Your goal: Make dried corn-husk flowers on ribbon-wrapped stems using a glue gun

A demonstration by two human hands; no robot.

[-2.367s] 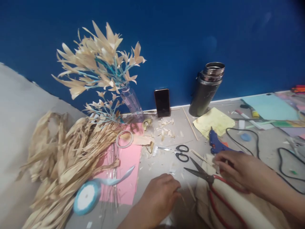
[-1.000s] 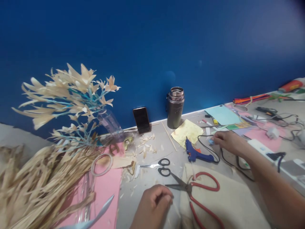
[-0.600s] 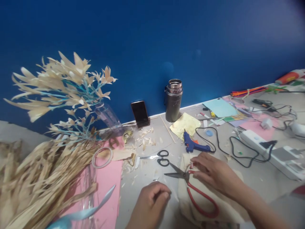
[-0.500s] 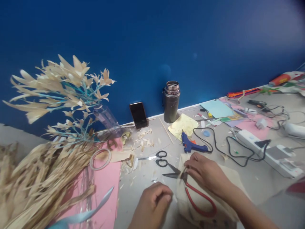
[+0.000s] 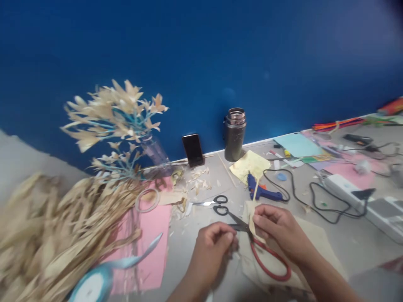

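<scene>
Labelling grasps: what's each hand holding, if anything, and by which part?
Right hand: a pale strip, apparently pinched partway along its length, with one end sticking up. Left hand: curled; can't tell whether it holds anything.

Metal-bladed shears with smooth handles (plastic-looking); husks rough, matt.

Your left hand is held low, its fingers curled inward and its thumb bent toward them, while your bare left forearm rises from the bottom edge and slants to the right. Your right hand sits slightly higher, near the left hand but apart from it, with thumb and fingertips closed in a pinch that points left. Your right forearm, also bare, reaches in from the lower right.
</scene>
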